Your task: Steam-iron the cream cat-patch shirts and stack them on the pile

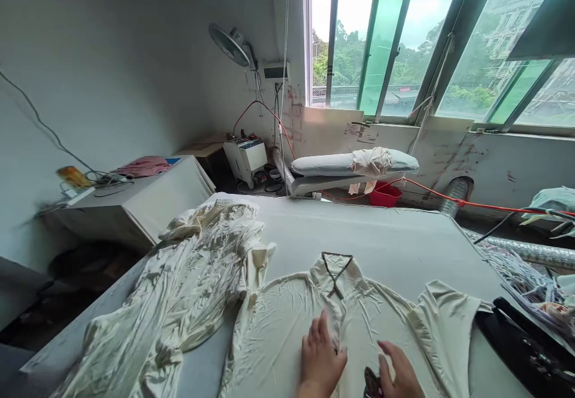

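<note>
A cream shirt [278, 326] lies spread on the white padded table [359, 224], its dark-edged collar at the top. My left hand [321, 356] rests on the shirt front beside the button placket, fingers apart and holding nothing that shows. To its right, near the bottom edge, my right hand [398, 371] is over the shirt with thumb and finger apart. A small dark object [372, 383] shows beside its fingers; whether the hand grips it is unclear. A black iron [525, 344] stands at the table's right side, partly cut off by the frame.
Crumpled cream garments [193, 266] are heaped on the table's left. Behind the far edge is a padded sleeve board [332, 163] with cloth around it, and a red bucket [385, 194]. An orange hose [449, 201] runs along the right back.
</note>
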{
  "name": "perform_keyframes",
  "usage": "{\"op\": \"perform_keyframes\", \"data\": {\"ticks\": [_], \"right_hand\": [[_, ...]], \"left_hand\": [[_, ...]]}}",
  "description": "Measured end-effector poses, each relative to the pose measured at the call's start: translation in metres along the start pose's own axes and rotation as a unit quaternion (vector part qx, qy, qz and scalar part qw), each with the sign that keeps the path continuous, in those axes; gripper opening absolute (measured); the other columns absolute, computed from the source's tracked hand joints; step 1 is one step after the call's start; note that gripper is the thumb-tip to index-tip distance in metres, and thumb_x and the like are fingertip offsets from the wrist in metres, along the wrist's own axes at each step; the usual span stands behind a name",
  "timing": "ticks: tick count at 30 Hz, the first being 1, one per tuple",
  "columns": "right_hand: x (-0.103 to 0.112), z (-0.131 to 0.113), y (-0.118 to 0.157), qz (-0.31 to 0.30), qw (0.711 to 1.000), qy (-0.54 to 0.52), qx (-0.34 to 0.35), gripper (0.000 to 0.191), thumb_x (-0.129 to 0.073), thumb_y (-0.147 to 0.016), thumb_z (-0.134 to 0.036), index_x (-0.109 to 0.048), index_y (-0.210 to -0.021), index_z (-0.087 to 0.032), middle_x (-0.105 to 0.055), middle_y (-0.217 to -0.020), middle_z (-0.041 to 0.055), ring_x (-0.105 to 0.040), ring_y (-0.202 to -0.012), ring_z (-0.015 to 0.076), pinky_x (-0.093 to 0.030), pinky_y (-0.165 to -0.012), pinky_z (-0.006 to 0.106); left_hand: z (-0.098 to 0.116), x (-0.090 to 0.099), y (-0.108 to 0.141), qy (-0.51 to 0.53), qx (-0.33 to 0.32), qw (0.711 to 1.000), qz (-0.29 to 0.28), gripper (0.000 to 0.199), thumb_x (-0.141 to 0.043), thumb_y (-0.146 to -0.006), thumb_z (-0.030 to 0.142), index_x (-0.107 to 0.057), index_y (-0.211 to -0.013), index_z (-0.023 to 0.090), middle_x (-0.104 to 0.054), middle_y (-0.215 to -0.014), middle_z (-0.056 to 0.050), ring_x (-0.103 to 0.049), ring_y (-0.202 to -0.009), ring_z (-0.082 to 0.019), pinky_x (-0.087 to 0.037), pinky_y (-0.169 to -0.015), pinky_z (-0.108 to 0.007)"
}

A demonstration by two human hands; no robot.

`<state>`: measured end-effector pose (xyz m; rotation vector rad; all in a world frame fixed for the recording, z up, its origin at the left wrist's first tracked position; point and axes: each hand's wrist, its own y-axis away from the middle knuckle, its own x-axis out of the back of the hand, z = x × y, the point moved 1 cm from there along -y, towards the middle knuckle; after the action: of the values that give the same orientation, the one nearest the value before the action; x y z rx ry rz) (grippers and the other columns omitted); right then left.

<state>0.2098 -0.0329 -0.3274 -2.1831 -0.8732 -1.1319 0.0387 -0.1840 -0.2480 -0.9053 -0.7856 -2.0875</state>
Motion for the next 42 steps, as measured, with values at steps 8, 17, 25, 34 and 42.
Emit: {"op": "perform_keyframes", "data": {"ticks": [8, 17, 25, 34, 42], "right_hand": [[-0.006, -0.097, -0.127, -0.106, 0.986, 0.031, 0.128, 0.046, -0.042, -0.082, -0.012, -0.071, -0.114, -0.03, -0.063, -0.132, -0.0001, -0.055, -0.127, 0.0222, -0.047, -0.104, 0.037], [-0.042, -0.16, -0.248, -0.174, 0.973, -0.102, -0.116, 0.018, -0.049, -0.073, -0.009, -0.063, -0.083, -0.013, -0.065, -0.084, 0.0078, -0.059, -0.08, 0.0182, -0.045, -0.077, 0.027], [0.03, -0.062, -0.157, -0.006, 0.994, -0.104, -0.011, 0.046, -0.034, -0.084, -0.013, -0.058, -0.122, -0.02, -0.052, -0.14, 0.0074, -0.048, -0.131, 0.0158, -0.039, -0.111, 0.032], [0.126, 0.068, -0.11, -0.09, 0.931, 0.274, -0.223, 0.026, -0.037, -0.087, -0.025, -0.062, -0.09, -0.019, -0.069, -0.092, 0.0086, -0.065, -0.086, 0.0255, -0.043, -0.076, 0.041], [0.058, 0.019, -0.119, 0.18, 0.946, 0.245, 0.113, 0.045, -0.037, -0.097, -0.035, -0.05, -0.136, -0.018, -0.049, -0.144, 0.0149, -0.048, -0.131, 0.0286, -0.038, -0.104, 0.044]], "left_hand": [[-0.035, 0.05, -0.099, 0.216, -0.104, 0.971, 0.023, 0.056, -0.035, -0.095, 0.042, -0.04, -0.143, 0.014, -0.065, -0.122, -0.015, -0.061, -0.117, -0.023, -0.044, -0.103, -0.035], [-0.144, 0.207, -0.137, -0.263, -0.031, 0.954, -0.144, 0.032, -0.05, -0.092, 0.046, -0.067, -0.082, 0.021, -0.069, -0.08, -0.007, -0.066, -0.086, -0.029, -0.041, -0.074, -0.034], [0.0, 0.117, -0.169, -0.07, -0.21, 0.975, -0.013, 0.024, -0.045, -0.096, 0.028, -0.068, -0.1, 0.021, -0.069, -0.104, -0.008, -0.061, -0.103, -0.022, -0.04, -0.093, -0.034], [0.146, 0.012, -0.209, -0.058, -0.054, 0.985, -0.152, 0.034, -0.047, -0.097, 0.039, -0.069, -0.102, 0.014, -0.071, -0.104, -0.016, -0.066, -0.1, -0.029, -0.043, -0.08, -0.034], [0.112, 0.068, -0.21, -0.075, -0.199, 0.966, -0.146, 0.024, -0.059, -0.091, 0.032, -0.07, -0.111, 0.023, -0.067, -0.121, -0.006, -0.057, -0.12, -0.021, -0.038, -0.102, -0.03]]}}
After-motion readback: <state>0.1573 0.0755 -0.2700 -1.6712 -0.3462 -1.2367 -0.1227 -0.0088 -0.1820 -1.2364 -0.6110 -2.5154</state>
